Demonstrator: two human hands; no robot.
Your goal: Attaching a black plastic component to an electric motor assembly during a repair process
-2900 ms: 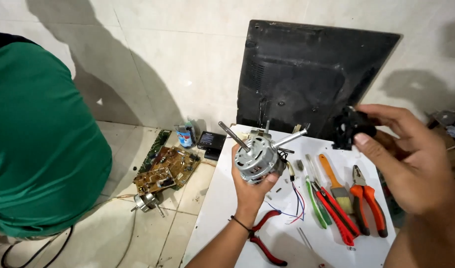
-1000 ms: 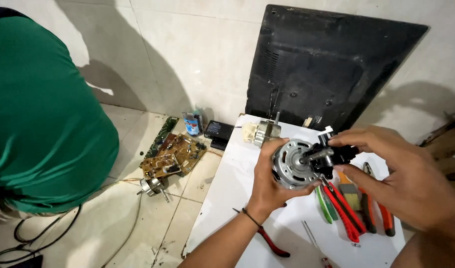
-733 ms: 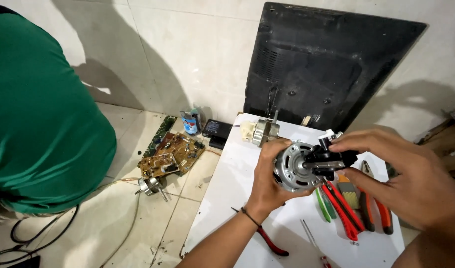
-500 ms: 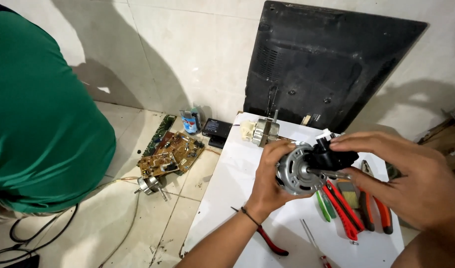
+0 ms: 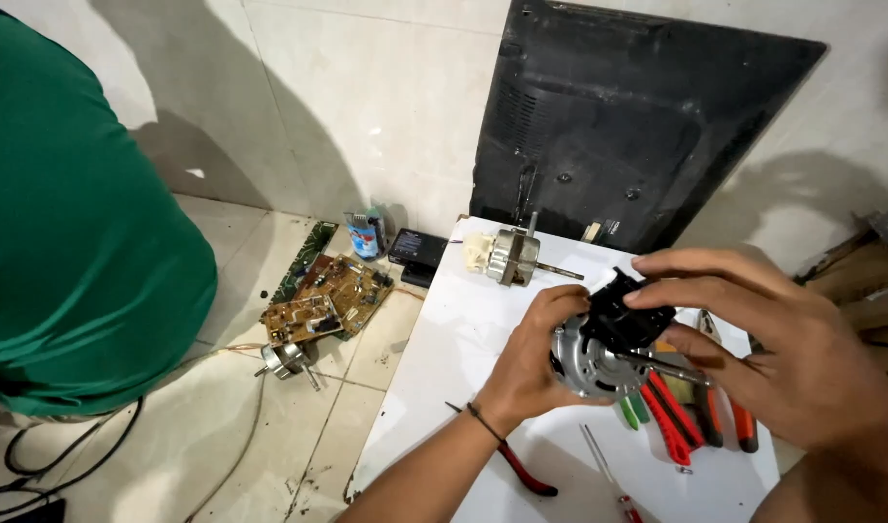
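My left hand point(image 5: 523, 366) grips a round silver electric motor point(image 5: 581, 362) from below and behind, above a white table point(image 5: 454, 373). My right hand point(image 5: 768, 344) presses a black plastic part point(image 5: 620, 315) against the motor's top face, fingers pinched on it. A thin metal shaft point(image 5: 672, 366) sticks out of the motor toward my right palm. Under the hands lie red, orange and green handled pliers and screwdrivers point(image 5: 678, 421).
A second small motor point(image 5: 510, 257) lies at the table's far end before a black panel point(image 5: 638, 126) leaning on the tiled wall. Red-handled pliers point(image 5: 520, 467) and a screwdriver point(image 5: 609, 475) lie near the front. On the floor: circuit boards point(image 5: 326, 298), a can point(image 5: 367, 234). A person in green point(image 5: 76, 223) crouches at left.
My right hand brought the black part from the upper right down onto the motor, and my left hand turned the motor so its face meets that part. The view shifted slightly.
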